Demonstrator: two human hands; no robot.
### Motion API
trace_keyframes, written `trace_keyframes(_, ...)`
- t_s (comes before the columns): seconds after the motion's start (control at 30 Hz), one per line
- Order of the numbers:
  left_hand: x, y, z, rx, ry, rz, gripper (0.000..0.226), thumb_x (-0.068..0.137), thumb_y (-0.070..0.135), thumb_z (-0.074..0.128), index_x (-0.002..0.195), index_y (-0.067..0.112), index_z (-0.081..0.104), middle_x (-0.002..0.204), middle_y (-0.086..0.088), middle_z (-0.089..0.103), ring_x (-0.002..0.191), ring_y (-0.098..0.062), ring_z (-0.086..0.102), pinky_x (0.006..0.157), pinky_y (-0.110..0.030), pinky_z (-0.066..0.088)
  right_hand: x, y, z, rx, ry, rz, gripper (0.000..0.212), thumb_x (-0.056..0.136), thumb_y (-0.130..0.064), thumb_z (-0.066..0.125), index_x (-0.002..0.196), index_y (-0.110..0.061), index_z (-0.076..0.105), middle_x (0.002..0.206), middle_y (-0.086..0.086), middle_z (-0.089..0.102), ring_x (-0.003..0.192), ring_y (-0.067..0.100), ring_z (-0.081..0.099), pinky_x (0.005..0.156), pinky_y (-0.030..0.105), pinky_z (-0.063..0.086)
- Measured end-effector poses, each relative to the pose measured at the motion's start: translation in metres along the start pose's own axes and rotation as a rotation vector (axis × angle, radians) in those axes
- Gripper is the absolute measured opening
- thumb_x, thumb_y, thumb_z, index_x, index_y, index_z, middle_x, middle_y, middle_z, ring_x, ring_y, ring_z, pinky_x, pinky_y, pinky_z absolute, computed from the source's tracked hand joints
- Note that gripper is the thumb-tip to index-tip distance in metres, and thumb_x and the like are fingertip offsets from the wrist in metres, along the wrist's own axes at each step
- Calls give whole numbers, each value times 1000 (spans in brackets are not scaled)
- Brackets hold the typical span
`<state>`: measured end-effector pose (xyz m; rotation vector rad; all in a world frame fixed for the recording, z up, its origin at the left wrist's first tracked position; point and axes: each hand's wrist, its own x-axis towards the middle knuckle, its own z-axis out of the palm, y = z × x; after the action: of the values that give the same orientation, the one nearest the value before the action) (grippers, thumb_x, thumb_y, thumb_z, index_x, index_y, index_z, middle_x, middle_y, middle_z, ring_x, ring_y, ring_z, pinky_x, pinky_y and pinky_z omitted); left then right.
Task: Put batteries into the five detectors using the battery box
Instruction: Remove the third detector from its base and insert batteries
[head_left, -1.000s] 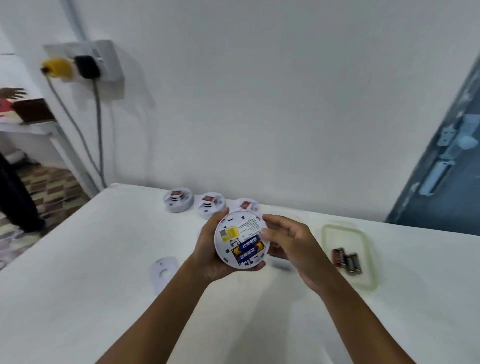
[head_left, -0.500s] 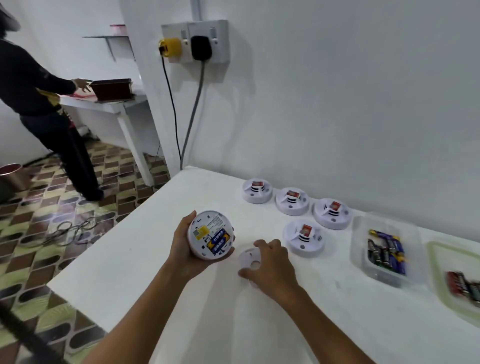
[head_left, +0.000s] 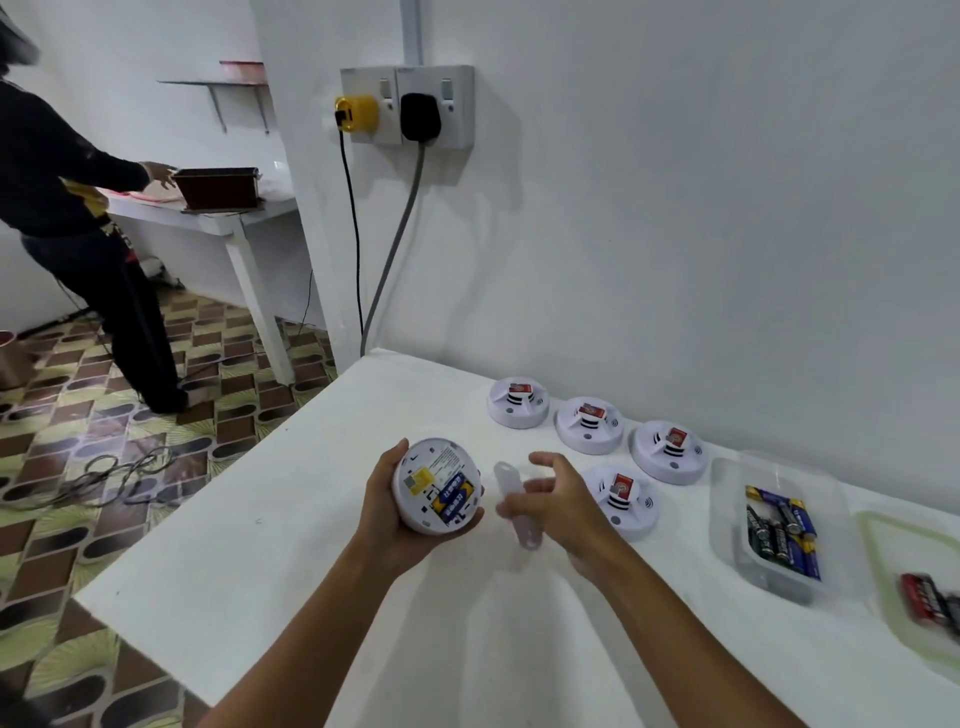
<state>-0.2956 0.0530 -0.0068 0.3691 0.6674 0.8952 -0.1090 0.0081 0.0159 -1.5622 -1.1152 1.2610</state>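
The left hand (head_left: 395, 512) curls its fingers and thumb round a round white plastic detector (head_left: 435, 486), holding it above the white table (head_left: 270, 561) with its underside tilted up toward the camera. Two blue-and-yellow batteries (head_left: 454, 500) lie side by side in its bay, their long axes running from lower left to upper right; the writing on them and on the small yellow sticker (head_left: 421, 477) is too small to read. The right hand (head_left: 558, 501) pinches a thin white plastic cover plate (head_left: 514, 506) just beside the detector, seen edge-on and blurred. Four more white detectors (head_left: 589, 425) sit face up near the wall. A clear plastic battery box (head_left: 727, 519) holds blue and black batteries (head_left: 782, 530), their labels unreadable.
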Motion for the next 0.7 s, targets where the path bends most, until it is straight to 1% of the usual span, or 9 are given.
trace_keyframes(0.07,1,-1,5,36,-4,0,60,81,55,49,119,12,63,111,-20,68,101,-37,59,84,-48,53,-2,-10,5,25,7,-180,85,59,-21,83,133,-25,42,107,2,56,92,18,59,66,27,54)
trace_keyframes(0.13,2,-3,11,81,-32,-19,60,82,57,46,115,12,69,114,-21,67,101,-37,62,90,-50,48,-3,-17,11,-79,-39,-330,80,57,-27,82,128,-29,47,108,0,57,94,18,60,68,24,56)
trace_keyframes(0.2,3,-6,18,110,-53,-20,58,84,57,43,100,13,77,107,-19,70,92,-33,68,85,-47,52,-2,-20,18,-203,-43,-427,72,59,-26,84,124,-26,53,111,-3,56,97,14,58,73,20,54)
trace_keyframes(0.27,3,-8,24,110,-76,-22,57,85,57,42,92,13,78,101,-15,71,86,-29,70,77,-42,55,-2,-19,23,-292,-2,-497,68,61,-24,85,122,-23,56,113,-5,54,102,10,55,79,16,51)
trace_keyframes(0.4,4,-10,29,97,-86,-6,55,79,58,47,92,14,78,101,-15,71,86,-28,70,82,-43,51,0,-16,24,-367,42,-559,67,60,-33,81,122,-24,59,115,-5,51,112,12,51,92,24,50)
trace_keyframes(0.47,4,-10,29,93,-94,-10,55,79,58,48,92,15,78,100,-15,70,87,-28,69,85,-44,50,-1,-17,23,-382,53,-584,60,63,-29,83,119,-22,63,115,-4,50,112,13,49,93,23,47)
trace_keyframes(0.57,4,-11,29,68,-101,-29,54,79,58,49,93,14,77,98,-15,69,86,-29,68,88,-46,48,-3,-18,22,-428,58,-635,50,70,-26,82,118,-20,67,118,-3,49,114,11,46,93,14,41)
trace_keyframes(0.63,4,-11,29,66,-100,-27,56,80,59,49,98,13,75,101,-16,69,88,-31,68,85,-46,52,-5,-15,22,-440,58,-659,46,73,-26,81,117,-20,68,120,-4,49,115,10,45,95,14,40)
trace_keyframes(0.7,3,-10,29,66,-100,-29,58,82,60,46,101,12,75,103,-16,69,89,-33,69,81,-46,55,-6,-11,21,-445,51,-667,43,75,-28,79,115,-21,69,123,-4,48,116,11,45,97,18,41)
